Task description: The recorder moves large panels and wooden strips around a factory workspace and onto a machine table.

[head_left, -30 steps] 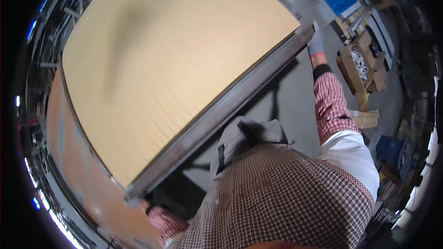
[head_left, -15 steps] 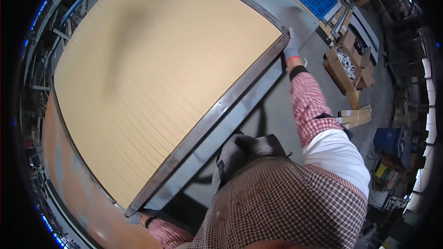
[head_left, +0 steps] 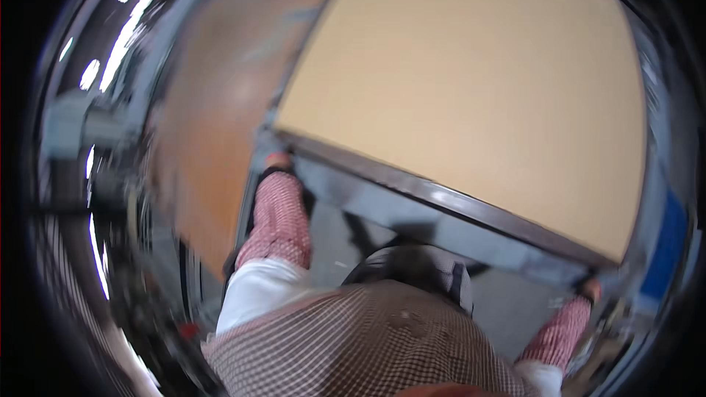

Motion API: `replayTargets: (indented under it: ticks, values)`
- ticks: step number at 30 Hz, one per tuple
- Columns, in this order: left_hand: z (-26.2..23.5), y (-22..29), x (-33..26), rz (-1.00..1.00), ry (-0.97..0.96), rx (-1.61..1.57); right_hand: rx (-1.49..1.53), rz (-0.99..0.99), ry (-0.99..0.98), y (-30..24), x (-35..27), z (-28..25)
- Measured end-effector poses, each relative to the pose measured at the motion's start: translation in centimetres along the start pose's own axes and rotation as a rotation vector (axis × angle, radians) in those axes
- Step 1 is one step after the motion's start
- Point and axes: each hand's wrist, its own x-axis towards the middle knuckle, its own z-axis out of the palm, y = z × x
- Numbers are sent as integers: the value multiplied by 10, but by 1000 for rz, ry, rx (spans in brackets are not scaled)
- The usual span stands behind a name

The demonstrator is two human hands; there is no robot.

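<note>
A big tan panel (head_left: 471,95) with a dark metal edge (head_left: 441,198) fills the upper right of the blurred head view. My left hand (head_left: 277,157), at the end of a red checked sleeve, grips the near edge at its left corner. At the opposite end of that edge, my right hand (head_left: 590,288) holds the right corner. Both hands are small and smeared by motion, so their fingers are hard to make out. My checked apron and a dark pouch sit below the edge.
An orange-brown board or surface (head_left: 213,140) lies to the left of the panel. Grey floor (head_left: 507,309) shows under the edge. Something blue (head_left: 665,250) sits at the far right. Dark metal racking (head_left: 81,198) blurs along the left rim.
The view has swung sharply and blurred. The panel has shifted from the upper left to the upper right of the picture. My hands still hold the two ends of its near edge.
</note>
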Motion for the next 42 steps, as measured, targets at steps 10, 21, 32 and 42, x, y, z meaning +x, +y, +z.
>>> replayTargets:
  ticks: [10, 21, 32, 42]
  values:
    - [60, 52, -6, -358, 602, -866, -442, -386, -130, 43, 86, -26]
    - [46, 50, 10, -387, 594, -899, 229, 10, -48, 51, 98, 20]
    - [61, 62, 11, -319, 739, -754, -158, -226, 97, 13, 81, 43]
    - [-44, -20, -89, -275, 534, -721, 15, -78, 22, 55, -15, -121]
